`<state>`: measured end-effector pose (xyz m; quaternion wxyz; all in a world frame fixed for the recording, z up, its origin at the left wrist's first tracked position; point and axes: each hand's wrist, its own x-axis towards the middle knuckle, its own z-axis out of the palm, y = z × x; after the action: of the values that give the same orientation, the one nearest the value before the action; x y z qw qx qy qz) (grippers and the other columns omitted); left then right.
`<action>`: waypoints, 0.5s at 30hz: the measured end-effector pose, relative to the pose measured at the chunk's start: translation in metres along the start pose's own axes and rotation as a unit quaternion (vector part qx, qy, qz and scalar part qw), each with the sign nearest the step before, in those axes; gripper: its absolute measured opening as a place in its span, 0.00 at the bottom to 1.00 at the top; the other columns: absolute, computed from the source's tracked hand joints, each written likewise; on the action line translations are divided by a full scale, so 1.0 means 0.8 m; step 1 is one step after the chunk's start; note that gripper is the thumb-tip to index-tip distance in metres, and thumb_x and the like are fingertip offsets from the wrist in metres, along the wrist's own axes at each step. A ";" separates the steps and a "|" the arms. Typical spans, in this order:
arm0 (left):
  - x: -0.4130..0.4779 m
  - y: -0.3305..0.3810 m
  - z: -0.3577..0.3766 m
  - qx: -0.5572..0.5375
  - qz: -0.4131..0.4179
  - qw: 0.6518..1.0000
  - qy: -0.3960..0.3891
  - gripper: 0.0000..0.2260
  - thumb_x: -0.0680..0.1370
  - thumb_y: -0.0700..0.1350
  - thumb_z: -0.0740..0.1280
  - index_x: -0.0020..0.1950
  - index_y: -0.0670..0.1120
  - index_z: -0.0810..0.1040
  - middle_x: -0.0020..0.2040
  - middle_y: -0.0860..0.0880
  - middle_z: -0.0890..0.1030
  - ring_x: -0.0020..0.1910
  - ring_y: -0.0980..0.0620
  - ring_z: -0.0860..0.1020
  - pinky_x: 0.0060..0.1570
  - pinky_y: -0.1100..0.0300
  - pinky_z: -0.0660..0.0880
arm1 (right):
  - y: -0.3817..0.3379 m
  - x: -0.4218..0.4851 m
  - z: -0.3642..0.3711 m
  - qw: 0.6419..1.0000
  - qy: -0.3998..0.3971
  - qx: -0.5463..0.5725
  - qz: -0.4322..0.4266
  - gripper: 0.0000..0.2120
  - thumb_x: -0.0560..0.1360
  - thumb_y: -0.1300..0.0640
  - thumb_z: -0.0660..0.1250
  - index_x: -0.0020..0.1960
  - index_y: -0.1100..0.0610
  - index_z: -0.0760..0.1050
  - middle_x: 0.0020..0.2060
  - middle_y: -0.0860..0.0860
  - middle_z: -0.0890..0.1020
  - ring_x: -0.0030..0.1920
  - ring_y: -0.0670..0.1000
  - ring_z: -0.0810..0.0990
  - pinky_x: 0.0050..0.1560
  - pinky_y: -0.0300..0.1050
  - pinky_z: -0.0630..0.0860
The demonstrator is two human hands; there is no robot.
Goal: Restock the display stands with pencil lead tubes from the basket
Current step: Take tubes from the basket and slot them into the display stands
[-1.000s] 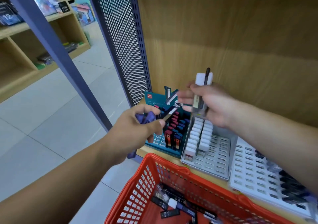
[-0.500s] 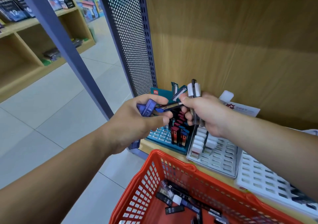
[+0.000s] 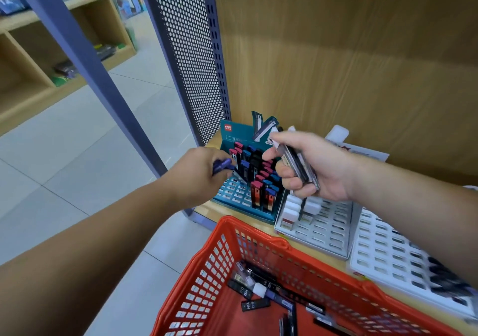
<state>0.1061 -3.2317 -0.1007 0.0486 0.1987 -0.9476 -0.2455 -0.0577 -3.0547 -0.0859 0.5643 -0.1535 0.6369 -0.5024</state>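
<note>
My left hand (image 3: pixel 199 174) grips blue pencil lead tubes (image 3: pixel 223 165) and holds them at the left side of the teal display stand (image 3: pixel 234 196), which carries several red, blue and black tubes. My right hand (image 3: pixel 311 165) is closed on a bundle of black and white lead tubes (image 3: pixel 297 163) above the gap between the teal stand and the grey stand (image 3: pixel 327 229). The grey stand has white-capped tubes in its left columns. A white stand (image 3: pixel 382 253) lies at the right. The red basket (image 3: pixel 227 235) below holds several loose tubes (image 3: pixel 254 290).
A blue perforated metal panel (image 3: pixel 190 51) and a slanted blue post (image 3: pixel 85 61) bound the shelf on the left. The wooden back wall (image 3: pixel 349 51) rises behind the stands. Tiled floor and another wooden shelving unit (image 3: pixel 51 46) lie to the left.
My hands were together a moment ago; they have parted. The left hand dropped with blue tubes to the teal stand. The right hand tilted its bundle and moved slightly right.
</note>
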 end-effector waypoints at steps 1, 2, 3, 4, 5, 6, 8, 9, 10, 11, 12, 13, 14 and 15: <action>0.004 -0.002 0.007 0.016 0.009 1.000 -0.013 0.08 0.83 0.44 0.68 0.60 0.47 0.84 0.50 0.51 0.83 0.46 0.52 0.79 0.47 0.58 0.76 | 0.001 -0.001 -0.003 1.000 -0.004 0.005 0.005 0.23 0.80 0.42 0.62 0.63 0.59 0.76 0.30 0.52 0.70 0.28 0.50 0.66 0.25 0.37 0.54; 0.008 -0.005 0.013 0.030 0.017 0.999 -0.022 0.08 0.83 0.44 0.68 0.60 0.47 0.83 0.52 0.50 0.83 0.48 0.49 0.79 0.49 0.55 0.76 | 0.002 -0.001 -0.005 1.000 -0.005 0.004 0.008 0.23 0.79 0.44 0.61 0.63 0.61 0.77 0.31 0.52 0.70 0.27 0.51 0.66 0.25 0.37 0.54; 0.011 -0.010 0.018 0.041 0.023 0.999 -0.026 0.09 0.83 0.44 0.67 0.61 0.47 0.83 0.52 0.49 0.83 0.48 0.49 0.79 0.50 0.54 0.76 | 0.004 0.000 -0.006 1.000 -0.001 -0.006 0.008 0.23 0.78 0.46 0.61 0.64 0.61 0.77 0.31 0.52 0.71 0.27 0.51 0.67 0.25 0.37 0.55; 0.013 -0.014 0.023 0.049 0.029 0.998 -0.027 0.09 0.83 0.44 0.67 0.61 0.47 0.83 0.53 0.48 0.83 0.48 0.49 0.78 0.49 0.54 0.76 | 0.006 0.001 -0.006 1.000 0.006 -0.020 0.008 0.22 0.78 0.48 0.62 0.65 0.61 0.77 0.31 0.52 0.71 0.27 0.51 0.67 0.24 0.37 0.56; 0.015 -0.017 0.027 0.055 0.035 0.998 -0.024 0.09 0.83 0.44 0.67 0.61 0.47 0.83 0.53 0.48 0.83 0.47 0.49 0.78 0.49 0.54 0.76 | 0.008 0.003 -0.007 0.999 0.015 -0.033 0.006 0.21 0.79 0.50 0.63 0.65 0.60 0.77 0.32 0.52 0.72 0.27 0.50 0.68 0.23 0.37 0.56; 0.017 -0.020 0.029 0.057 0.039 0.997 -0.020 0.09 0.83 0.44 0.67 0.62 0.47 0.83 0.53 0.48 0.83 0.47 0.50 0.77 0.48 0.55 0.75 | 0.011 0.005 -0.007 0.999 0.022 -0.041 0.004 0.20 0.79 0.51 0.64 0.66 0.60 0.77 0.32 0.52 0.73 0.27 0.50 0.68 0.23 0.37 0.57; 0.022 -0.023 0.029 0.060 0.040 0.997 -0.021 0.09 0.83 0.44 0.67 0.62 0.47 0.82 0.54 0.49 0.83 0.48 0.50 0.77 0.49 0.54 0.76 | 0.014 0.008 -0.009 0.999 0.029 -0.040 -0.001 0.19 0.79 0.52 0.65 0.67 0.59 0.76 0.33 0.52 0.75 0.27 0.50 0.69 0.22 0.38 0.58; 0.025 -0.024 0.028 0.062 0.041 0.997 -0.027 0.09 0.83 0.44 0.67 0.62 0.47 0.82 0.54 0.49 0.83 0.49 0.49 0.78 0.50 0.53 0.76 | 0.015 0.010 -0.011 0.999 0.031 -0.032 -0.003 0.19 0.79 0.52 0.65 0.67 0.59 0.76 0.33 0.52 0.75 0.27 0.50 0.69 0.22 0.38 0.58; 0.026 -0.023 0.027 0.064 0.046 0.996 -0.036 0.09 0.83 0.44 0.68 0.62 0.48 0.82 0.54 0.49 0.83 0.50 0.49 0.79 0.52 0.52 0.77 | 0.015 0.011 -0.014 0.999 0.035 -0.024 -0.006 0.19 0.79 0.52 0.65 0.67 0.59 0.76 0.33 0.52 0.75 0.27 0.50 0.69 0.22 0.38 0.57; 0.027 -0.023 0.026 0.071 0.057 0.995 -0.046 0.09 0.83 0.44 0.68 0.62 0.48 0.83 0.55 0.50 0.83 0.51 0.48 0.79 0.53 0.51 0.78 | 0.015 0.012 -0.015 0.999 0.038 -0.018 -0.008 0.19 0.79 0.52 0.65 0.67 0.59 0.77 0.33 0.52 0.75 0.27 0.50 0.68 0.22 0.38 0.57; 0.029 -0.023 0.025 0.083 0.070 0.993 -0.055 0.09 0.83 0.44 0.67 0.62 0.49 0.83 0.56 0.50 0.83 0.53 0.49 0.79 0.54 0.50 0.77 | 0.014 0.013 -0.016 0.999 0.039 -0.015 -0.010 0.19 0.78 0.52 0.65 0.66 0.58 0.77 0.33 0.52 0.75 0.27 0.50 0.68 0.23 0.38 0.57; 0.030 -0.023 0.023 0.096 0.082 0.990 -0.061 0.10 0.83 0.44 0.67 0.63 0.50 0.82 0.57 0.51 0.82 0.53 0.49 0.79 0.54 0.51 0.77 | 0.014 0.013 -0.017 0.999 0.039 -0.013 -0.012 0.19 0.78 0.51 0.65 0.66 0.58 0.77 0.33 0.52 0.75 0.27 0.50 0.68 0.23 0.38 0.57; 0.031 -0.023 0.022 0.109 0.091 0.988 -0.066 0.10 0.83 0.44 0.67 0.63 0.51 0.82 0.57 0.52 0.82 0.54 0.50 0.78 0.53 0.52 0.77 | 0.013 0.013 -0.017 0.999 0.037 -0.012 -0.014 0.19 0.78 0.51 0.66 0.66 0.58 0.77 0.33 0.53 0.76 0.27 0.50 0.68 0.23 0.38 0.57; 0.033 -0.024 0.020 0.122 0.099 0.985 -0.066 0.10 0.83 0.44 0.67 0.63 0.52 0.82 0.57 0.53 0.82 0.54 0.50 0.78 0.53 0.52 0.77 | 0.012 0.012 -0.017 0.999 0.034 -0.013 -0.016 0.18 0.78 0.51 0.66 0.66 0.58 0.78 0.33 0.53 0.76 0.27 0.50 0.68 0.23 0.38 0.57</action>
<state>0.0854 -3.2503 -0.1243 -0.0149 0.0921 -0.9864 -0.1351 -0.0689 -3.0517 -0.1012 0.5324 -0.1544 0.6596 -0.5076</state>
